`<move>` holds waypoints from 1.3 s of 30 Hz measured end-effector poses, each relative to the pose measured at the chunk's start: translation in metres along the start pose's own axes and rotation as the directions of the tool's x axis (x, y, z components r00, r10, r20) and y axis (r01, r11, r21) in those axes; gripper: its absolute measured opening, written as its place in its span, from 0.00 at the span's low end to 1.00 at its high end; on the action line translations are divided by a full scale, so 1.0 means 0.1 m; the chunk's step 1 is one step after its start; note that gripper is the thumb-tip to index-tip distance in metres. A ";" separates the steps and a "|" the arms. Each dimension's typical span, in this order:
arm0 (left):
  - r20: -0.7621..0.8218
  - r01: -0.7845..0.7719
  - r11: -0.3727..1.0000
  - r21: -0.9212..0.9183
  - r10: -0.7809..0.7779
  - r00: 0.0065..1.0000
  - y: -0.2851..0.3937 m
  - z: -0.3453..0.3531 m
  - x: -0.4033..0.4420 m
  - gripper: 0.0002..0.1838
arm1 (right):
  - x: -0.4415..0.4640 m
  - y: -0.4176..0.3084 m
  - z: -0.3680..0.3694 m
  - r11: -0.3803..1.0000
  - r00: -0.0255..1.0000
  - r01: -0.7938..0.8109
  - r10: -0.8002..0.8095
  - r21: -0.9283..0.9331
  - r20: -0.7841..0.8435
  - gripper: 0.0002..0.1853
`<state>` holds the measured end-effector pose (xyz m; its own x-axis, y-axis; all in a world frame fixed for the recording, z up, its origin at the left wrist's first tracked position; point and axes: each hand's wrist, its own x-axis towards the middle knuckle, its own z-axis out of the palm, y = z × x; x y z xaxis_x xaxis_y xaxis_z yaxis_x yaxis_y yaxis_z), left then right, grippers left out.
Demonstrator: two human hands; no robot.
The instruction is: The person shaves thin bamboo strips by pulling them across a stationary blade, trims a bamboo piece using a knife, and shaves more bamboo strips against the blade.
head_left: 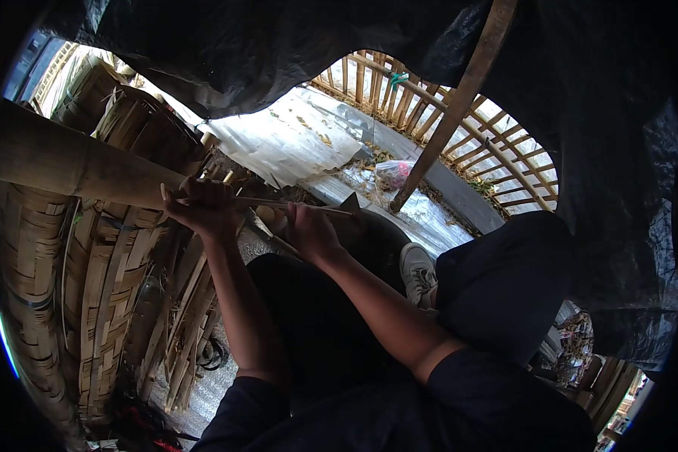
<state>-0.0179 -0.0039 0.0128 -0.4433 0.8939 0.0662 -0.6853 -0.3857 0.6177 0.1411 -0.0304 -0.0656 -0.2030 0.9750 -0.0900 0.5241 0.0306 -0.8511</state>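
Note:
My left hand (206,205) is closed around a thin bamboo strip (260,201), just below the end of a thick bamboo pole (120,175). The strip runs rightward to my right hand (313,232), whose fingers are curled in at it. Whether those fingers also hold something else is hidden. Beyond the right hand, near the strip's far end, a small dark pointed piece (350,203) stands up; I cannot tell if it is a blade. Both hands are above my dark-clothed lap.
Woven bamboo baskets (34,256) stand on the left, with split bamboo pieces (192,324) beside them. A slanted wooden post (459,98) and black plastic sheeting (610,151) border the right. Ahead are a bamboo fence (497,154) and a plastic bag (394,173). My shoe (416,271) is near.

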 end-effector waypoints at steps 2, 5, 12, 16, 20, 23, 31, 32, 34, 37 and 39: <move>-0.044 -0.012 1.000 0.000 0.012 0.999 0.03 -0.09 0.04 0.32 | 0.05 0.92 0.29 0.984 0.995 -0.101 0.102 -0.148 -0.007 0.25; -0.007 0.000 1.000 -0.026 0.000 1.000 0.05 -0.17 0.04 0.32 | -0.05 1.84 0.18 0.936 0.972 -0.224 0.236 -0.271 0.013 0.26; 0.097 0.038 0.999 0.002 -0.038 0.995 -0.05 0.08 -0.02 0.32 | 0.05 -0.02 -0.12 0.998 0.999 -0.010 0.013 -0.065 0.047 0.24; 0.149 0.046 0.999 -0.012 -0.044 0.988 -0.05 0.02 -0.04 0.32 | 0.05 -0.08 -0.06 1.000 0.999 0.000 0.001 -0.031 0.034 0.24; 0.122 0.017 0.999 0.036 -0.021 0.992 -0.01 0.01 -0.05 0.32 | 0.03 1.35 0.22 0.973 0.985 -0.171 0.170 -0.158 -0.020 0.27; 0.112 0.033 0.999 0.016 -0.034 0.993 -0.04 0.15 -0.04 0.32 | 0.05 1.42 0.21 0.979 0.990 -0.133 0.124 -0.153 -0.062 0.28; -0.011 0.001 0.997 0.075 0.000 1.000 0.00 0.04 -0.01 0.32 | 0.02 0.83 0.31 0.997 0.995 -0.082 0.083 0.013 -0.050 0.27; -0.059 -0.007 0.998 0.056 0.010 0.998 0.01 -0.03 0.00 0.32 | -0.01 1.06 0.32 0.992 0.990 -0.125 0.123 -0.031 -0.064 0.26; -0.101 -0.024 0.999 0.036 0.028 0.994 0.03 -0.07 0.03 0.32 | -0.02 1.30 0.24 0.985 0.985 -0.158 0.152 -0.071 -0.081 0.26; -0.098 -0.014 1.000 0.012 0.015 0.995 0.03 -0.09 0.02 0.32 | 0.00 1.20 0.13 0.908 0.941 -0.336 0.335 -0.249 -0.050 0.25; 0.097 -0.016 0.999 0.050 0.011 0.995 0.00 -0.12 0.05 0.32 | 0.03 0.73 0.13 0.976 0.982 -0.178 0.184 -0.129 0.035 0.25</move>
<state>-0.0266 -0.0019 0.0038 -0.3931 0.9074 0.1486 -0.6484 -0.3881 0.6550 0.1680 -0.0281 -0.1346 -0.1320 0.9557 -0.2631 0.6541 -0.1155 -0.7475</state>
